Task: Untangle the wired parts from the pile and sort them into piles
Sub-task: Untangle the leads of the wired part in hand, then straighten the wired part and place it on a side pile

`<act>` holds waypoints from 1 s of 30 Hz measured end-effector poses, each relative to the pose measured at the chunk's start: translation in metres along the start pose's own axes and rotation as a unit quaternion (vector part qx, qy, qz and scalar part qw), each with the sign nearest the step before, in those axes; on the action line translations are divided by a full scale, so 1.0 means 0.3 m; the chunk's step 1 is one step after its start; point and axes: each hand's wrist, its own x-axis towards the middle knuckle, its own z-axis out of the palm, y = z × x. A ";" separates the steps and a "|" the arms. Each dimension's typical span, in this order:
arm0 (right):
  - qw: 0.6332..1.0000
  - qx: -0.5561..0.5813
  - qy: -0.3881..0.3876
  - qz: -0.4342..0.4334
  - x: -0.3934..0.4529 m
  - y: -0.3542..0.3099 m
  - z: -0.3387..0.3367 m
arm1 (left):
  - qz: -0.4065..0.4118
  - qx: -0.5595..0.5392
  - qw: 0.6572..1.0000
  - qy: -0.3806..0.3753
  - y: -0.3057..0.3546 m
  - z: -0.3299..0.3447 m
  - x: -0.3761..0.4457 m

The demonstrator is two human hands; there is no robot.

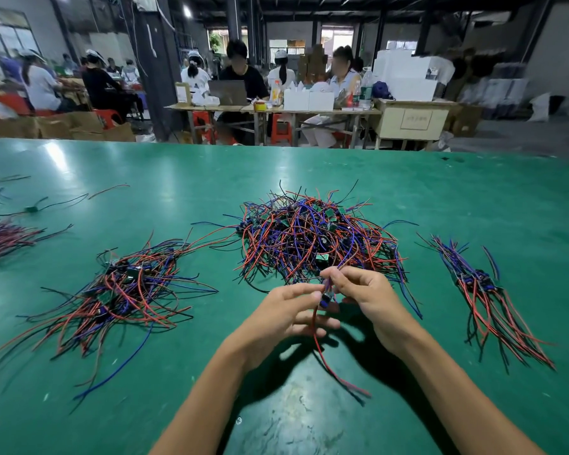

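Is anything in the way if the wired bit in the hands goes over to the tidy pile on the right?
Nothing visible blocks it. Only bare green table lies between the wired part and the right pile. Some of its wires may still run into the big tangle.

Two hands, the left hand (286, 310) and the right hand (363, 295), together hold one wired part (324, 302) above one green table (309, 165). Four piles of wired parts lie on the table: one large tangled pile (316, 238) in the middle, one loose pile (122, 290) to its left, one neat pile (483, 290) to its right, and one pile at the far left edge (4, 236). One single part (32, 209) lies apart, perhaps with others, too blurred to count.
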 end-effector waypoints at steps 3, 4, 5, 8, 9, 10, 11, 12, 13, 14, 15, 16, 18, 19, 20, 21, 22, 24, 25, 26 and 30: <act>0.999 -0.027 -0.019 -0.024 -0.007 0.006 0.013 | 0.020 0.013 0.999 0.029 -0.003 0.016 0.001; 0.998 -0.053 -0.013 -0.036 -0.007 0.010 0.016 | 0.035 0.030 0.998 0.039 -0.007 0.021 -0.001; 0.996 -0.079 -0.007 -0.049 -0.005 0.014 0.018 | 0.046 0.042 0.997 0.049 -0.011 0.023 -0.003; 0.995 -0.080 -0.020 -0.049 -0.004 0.020 0.036 | 0.053 0.033 0.995 0.079 -0.013 0.026 -0.001; 0.997 -0.059 -0.032 -0.039 -0.006 0.020 0.048 | 0.055 0.028 0.994 0.087 -0.012 0.026 0.000; 0.998 -0.041 -0.043 -0.029 -0.009 0.020 0.062 | 0.057 0.025 0.993 0.096 -0.011 0.025 0.002; 0.998 -0.029 -0.048 -0.019 -0.013 0.021 0.074 | 0.059 0.023 0.992 0.105 -0.012 0.025 0.003; 0.999 -0.023 -0.043 -0.011 -0.015 0.023 0.084 | 0.059 0.021 0.991 0.115 -0.015 0.025 0.003; 0.999 -0.025 -0.030 -0.008 -0.016 0.027 0.093 | 0.058 0.017 0.991 0.123 -0.018 0.025 0.004; 0.999 -0.031 -0.013 -0.009 -0.017 0.032 0.102 | 0.055 0.014 0.990 0.130 -0.020 0.026 0.005; 0.999 -0.036 0.004 -0.012 -0.019 0.037 0.112 | 0.052 0.014 0.990 0.133 -0.022 0.028 0.005; 0.999 -0.036 0.021 -0.013 -0.021 0.041 0.123 | 0.048 0.017 0.990 0.135 -0.023 0.030 0.006; 0.999 -0.017 0.052 -0.002 -0.018 0.048 0.140 | 0.046 0.031 0.989 0.134 -0.024 0.036 0.008; 0.998 -0.004 0.064 0.005 -0.014 0.052 0.143 | 0.045 0.038 0.989 0.132 -0.024 0.039 0.009; 0.997 -0.001 0.076 0.009 -0.009 0.055 0.142 | 0.043 0.044 0.990 0.128 -0.023 0.043 0.009; 0.996 -0.013 0.090 0.010 -0.003 0.059 0.136 | 0.039 0.047 0.991 0.119 -0.020 0.046 0.008; 0.994 -0.037 0.106 0.008 0.003 0.061 0.125 | 0.034 0.048 0.992 0.108 -0.016 0.049 0.007; 0.986 -0.088 0.144 0.001 0.017 0.056 0.099 | 0.023 0.050 0.995 0.081 -0.011 0.054 0.000; 0.981 -0.102 0.166 -0.003 0.024 0.052 0.085 | 0.017 0.054 0.996 0.066 -0.011 0.056 -0.005; 0.976 -0.109 0.191 -0.004 0.032 0.049 0.068 | 0.010 0.060 0.997 0.050 -0.011 0.059 -0.009; 0.966 -0.055 0.253 0.027 0.043 0.028 0.008 | -0.017 0.086 0.996 -0.005 -0.018 0.073 -0.021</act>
